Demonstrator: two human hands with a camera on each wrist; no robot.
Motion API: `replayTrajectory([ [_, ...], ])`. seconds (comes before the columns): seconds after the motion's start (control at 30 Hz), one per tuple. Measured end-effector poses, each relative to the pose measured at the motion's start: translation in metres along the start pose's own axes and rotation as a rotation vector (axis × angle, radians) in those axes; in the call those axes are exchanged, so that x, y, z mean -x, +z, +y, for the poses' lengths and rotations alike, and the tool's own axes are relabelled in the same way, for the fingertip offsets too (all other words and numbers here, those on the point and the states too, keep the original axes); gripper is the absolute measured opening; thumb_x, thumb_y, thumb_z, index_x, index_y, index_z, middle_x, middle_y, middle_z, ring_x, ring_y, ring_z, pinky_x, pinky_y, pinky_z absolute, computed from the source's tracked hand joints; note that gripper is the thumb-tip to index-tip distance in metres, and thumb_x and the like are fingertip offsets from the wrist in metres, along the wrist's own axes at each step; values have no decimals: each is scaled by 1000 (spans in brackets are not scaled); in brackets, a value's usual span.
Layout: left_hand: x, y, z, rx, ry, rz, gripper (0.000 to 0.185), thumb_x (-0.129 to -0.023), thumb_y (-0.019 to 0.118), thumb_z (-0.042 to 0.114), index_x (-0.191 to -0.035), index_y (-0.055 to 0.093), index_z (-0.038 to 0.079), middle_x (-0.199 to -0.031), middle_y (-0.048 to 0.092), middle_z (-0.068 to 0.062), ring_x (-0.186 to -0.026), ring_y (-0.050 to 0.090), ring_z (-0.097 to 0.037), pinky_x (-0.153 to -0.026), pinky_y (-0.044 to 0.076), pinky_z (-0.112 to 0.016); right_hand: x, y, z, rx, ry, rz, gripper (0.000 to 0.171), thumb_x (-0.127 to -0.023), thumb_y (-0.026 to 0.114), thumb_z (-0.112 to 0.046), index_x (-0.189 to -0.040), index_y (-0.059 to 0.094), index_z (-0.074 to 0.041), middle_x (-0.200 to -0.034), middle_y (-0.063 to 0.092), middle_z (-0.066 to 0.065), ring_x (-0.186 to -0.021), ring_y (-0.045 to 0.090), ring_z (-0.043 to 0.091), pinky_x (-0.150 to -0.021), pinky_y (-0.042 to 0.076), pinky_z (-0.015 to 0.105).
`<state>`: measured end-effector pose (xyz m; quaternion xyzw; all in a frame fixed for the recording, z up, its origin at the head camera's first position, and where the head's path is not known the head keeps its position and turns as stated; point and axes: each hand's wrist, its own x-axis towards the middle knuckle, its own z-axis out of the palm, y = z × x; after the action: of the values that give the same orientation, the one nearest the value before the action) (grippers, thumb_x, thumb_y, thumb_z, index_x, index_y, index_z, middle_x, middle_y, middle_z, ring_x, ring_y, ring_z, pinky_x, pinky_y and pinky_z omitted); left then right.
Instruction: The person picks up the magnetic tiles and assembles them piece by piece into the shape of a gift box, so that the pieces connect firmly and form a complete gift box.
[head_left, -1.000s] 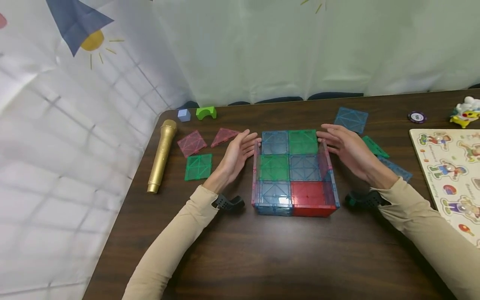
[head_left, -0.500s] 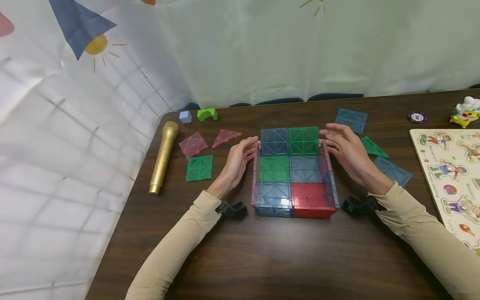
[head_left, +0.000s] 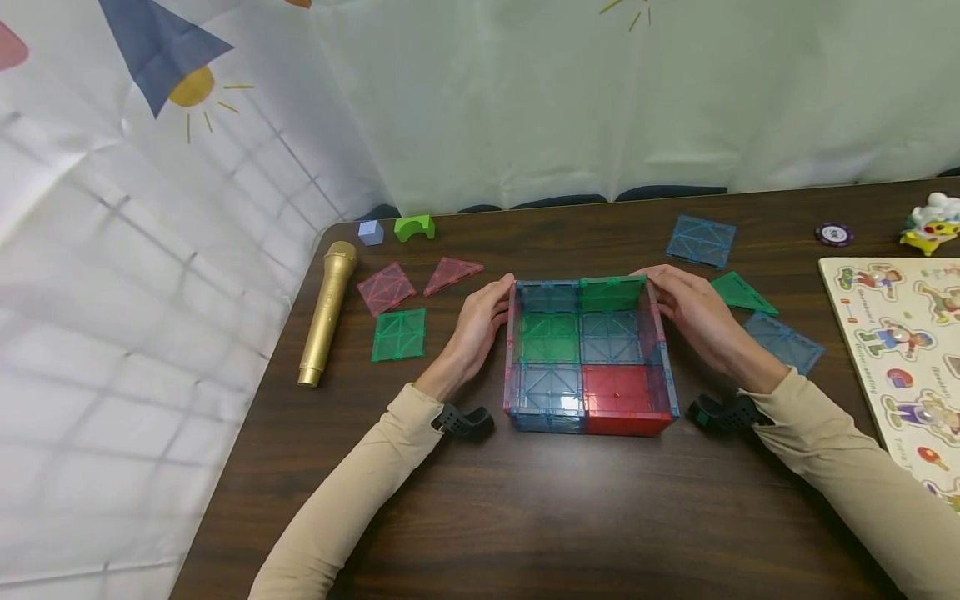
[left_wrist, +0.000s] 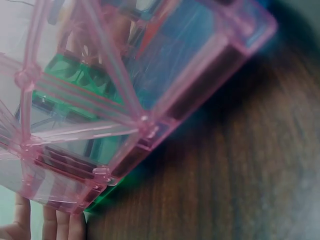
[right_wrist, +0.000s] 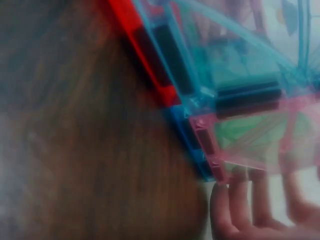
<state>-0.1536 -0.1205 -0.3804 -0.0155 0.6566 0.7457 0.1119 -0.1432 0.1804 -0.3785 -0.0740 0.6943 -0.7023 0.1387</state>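
a dark wood-grain bench (head_left: 525,517) stands against pale curtains printed with a sun and a blue triangle. near its middle sits an open-topped tile box (head_left: 588,358) of translucent blue, green, red and pink squares. the left hand (head_left: 476,325) lies with straight fingers against its left wall; the right hand (head_left: 693,312) curls its fingers over the far right corner. loose tiles, a gold microphone (head_left: 326,312) and a picture puzzle board (head_left: 900,350) lie around. no writing can be read.
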Motion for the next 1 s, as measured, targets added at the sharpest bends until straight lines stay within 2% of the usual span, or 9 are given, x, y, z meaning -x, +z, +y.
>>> replayTrajectory([
  [0.2,1,-1,1,-1,-2,-22,30,-112,48,27,-111,62,1,-109,60,-3,-104,58,-17,-98,47,-29,2,1,1,33,-27,-22,42,-115,38,-37,-132,54,-3,-120,53,0,-112,52,12,-93,47,16],
  [0.43,1,-2,3,45,-2,-44,22,-109,53,24,-103,64,7,-104,60,-1,-99,59,-16,-89,50,-26,0,3,-3,-7,-42,-33,43,-113,47,-36,-135,59,-1,-127,60,1,-114,57,13,-91,51,18],
  [0.57,1,-4,2,28,2,-54,23,-108,55,26,-109,66,6,-107,61,-1,-101,59,-14,-91,50,-26,0,4,-5,0,-30,-36,43,-113,48,-35,-136,59,-1,-127,61,1,-113,57,15,-89,51,19],
  [0.7,2,-6,3,2,-21,-54,33,-109,53,27,-122,62,-2,-114,61,-4,-107,58,-16,-99,49,-31,1,-1,-10,82,-23,-46,46,-114,43,-37,-138,58,-2,-129,58,-2,-117,55,12,-94,49,17],
  [0.87,2,-8,7,-80,-34,-60,40,-110,53,28,-130,59,-7,-127,61,-12,-119,58,-23,-112,45,-40,3,-20,-23,178,-61,3,38,-114,45,-35,-133,64,-9,-132,60,-6,-121,59,7,-98,49,17],
  [0.93,2,-10,11,-155,-10,-86,40,-110,54,27,-132,59,-6,-133,60,-16,-124,58,-26,-113,44,-43,5,-29,-30,215,-80,13,34,-113,46,-32,-133,64,-11,-132,61,-7,-121,61,7,-98,50,18],
  [1.0,0,-11,17,-274,31,-124,38,-109,57,26,-133,61,-3,-136,61,-15,-125,58,-26,-110,47,-43,7,-36,-36,268,-75,17,31,-113,47,-30,-134,64,-14,-131,61,-10,-119,62,4,-97,50,19],
])
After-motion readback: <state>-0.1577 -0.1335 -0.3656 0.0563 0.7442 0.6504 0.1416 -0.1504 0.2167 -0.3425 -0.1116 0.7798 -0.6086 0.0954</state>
